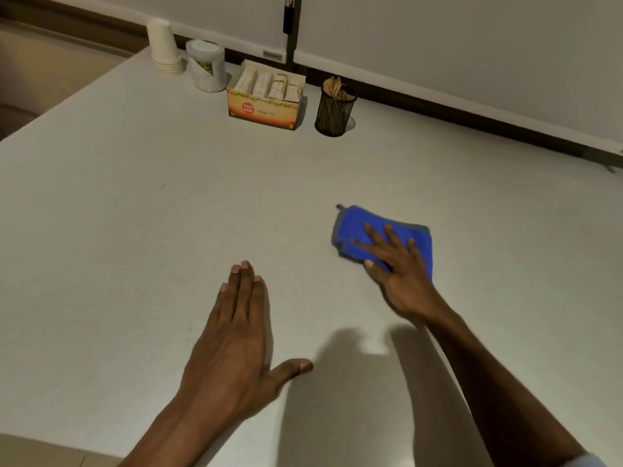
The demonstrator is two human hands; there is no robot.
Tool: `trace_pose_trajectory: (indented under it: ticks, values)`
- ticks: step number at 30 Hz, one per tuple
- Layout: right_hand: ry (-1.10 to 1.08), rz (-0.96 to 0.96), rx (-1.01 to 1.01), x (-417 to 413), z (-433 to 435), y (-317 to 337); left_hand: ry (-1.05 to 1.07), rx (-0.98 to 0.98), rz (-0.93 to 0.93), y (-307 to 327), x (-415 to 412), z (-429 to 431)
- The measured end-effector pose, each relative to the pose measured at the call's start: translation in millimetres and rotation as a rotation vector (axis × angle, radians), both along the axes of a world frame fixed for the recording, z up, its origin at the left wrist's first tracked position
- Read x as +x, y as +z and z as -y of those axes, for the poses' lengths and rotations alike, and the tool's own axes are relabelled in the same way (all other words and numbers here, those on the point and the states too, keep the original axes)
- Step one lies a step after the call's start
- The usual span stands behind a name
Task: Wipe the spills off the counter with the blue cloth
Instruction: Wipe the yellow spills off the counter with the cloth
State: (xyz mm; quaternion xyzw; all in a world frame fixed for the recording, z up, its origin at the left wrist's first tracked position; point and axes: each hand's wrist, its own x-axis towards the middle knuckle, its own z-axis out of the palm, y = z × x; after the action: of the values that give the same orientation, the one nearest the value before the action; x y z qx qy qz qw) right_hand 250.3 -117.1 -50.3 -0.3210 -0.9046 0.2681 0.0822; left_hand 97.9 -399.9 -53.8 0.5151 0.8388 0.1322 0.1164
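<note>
**Flat palm on the blue cloth**

Broadly, we see a pale counter (135, 203) filling most of the view, with light wall panels behind it. Our left hand (232, 345) lies flat on the bare surface, fingers together and thumb spread, gripping nothing. Our right hand (397, 267) presses down with fingers spread open on the blue cloth (354, 227), which sits folded on the counter right of centre, well apart from the items at the back. We cannot make out any spills on the surface.

At the back edge stands an open cardboard box (266, 111) holding rows of paper sachets; its front bears a round red logo whose words are too blurred to read. Beside it on the left stands a white lidded canister (206, 67), then a stack of paper cups (165, 48). To the right of the box, a black mesh cup (334, 112) holds wooden stirrer sticks.
</note>
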Motion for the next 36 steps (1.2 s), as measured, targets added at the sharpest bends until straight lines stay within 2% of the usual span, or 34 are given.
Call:
trace_pose_trajectory:
  ticks: [3, 6, 9, 11, 14, 18, 21, 23, 26, 28, 32, 36]
  values:
    - [-0.058, 0.102, 0.061, -44.9, 0.7, 1.6, 0.012, -0.013, 0.016, -2.1, -18.2, 6.1]
    - [0.049, 0.072, 0.092, -74.2, 35.6, -3.5, 0.006, 0.03, 0.033, -4.5, -19.2, 6.5]
    - [0.188, 0.081, 0.145, -63.8, 71.6, -10.6, 0.005, 0.026, 0.037, -5.6, -20.9, 7.1]
    - [0.232, 0.037, 0.097, -46.4, 76.1, -10.4, 0.005, 0.014, 0.02, -5.3, -28.5, 8.7]
    - [0.142, -0.01, 0.012, -38.2, 59.6, -5.5, 0.034, 0.023, -0.003, -1.9, -47.5, 10.1]
    - [-0.007, 0.085, 0.083, -83.1, 55.0, -0.3, 0.038, -0.011, 0.013, -2.9, -65.8, 12.1]
    - [0.122, 0.116, 0.109, -102.8, 83.3, -3.3, 0.035, 0.0, 0.004, -5.2, -66.3, 11.0]
    - [0.231, 0.097, 0.168, -91.8, 105.4, -6.1, 0.047, 0.008, 0.006, -7.9, -66.5, 12.1]
    - [0.271, 0.113, 0.214, -66.3, 118.1, -11.8, 0.061, 0.012, -0.001, -11.1, -67.3, 12.3]
    - [0.255, 0.143, 0.219, -62.2, 116.6, -12.2, 0.071, 0.004, 0.015, -10.6, -66.0, 11.5]
    - [0.153, 0.032, 0.219, -74.7, 99.4, -10.8, 0.05, -0.048, 0.021, -4.7, -67.9, 10.1]
    - [-0.076, 0.066, 0.041, -65.9, 65.1, -2.4, 0.016, -0.055, 0.027, 3.3, -67.0, 4.8]
